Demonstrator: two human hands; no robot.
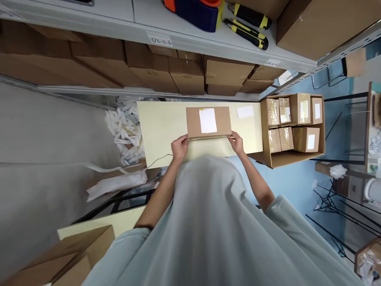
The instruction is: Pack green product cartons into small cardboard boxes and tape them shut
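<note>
A closed brown cardboard box [193, 122] with a white label [208, 120] on its top lies on the pale yellow table [162, 135]. My left hand [180, 147] grips its near left corner, fingers at the lower edge. At the near right corner, my right hand [236, 142] pinches the same box. A strip of shiny tape seems to run along the near side between the hands. To the right of the box lies a white slip of paper [245, 111], apart from both hands.
At the table's right end stands an open carton [269, 159] holding several small taped boxes. Above the table, a shelf [184, 37] carries utility knives [248, 33] and a blue-orange tape dispenser [198, 14]. Paper scraps [125, 127] heap at left; a thin cable [159, 159] crosses the front edge.
</note>
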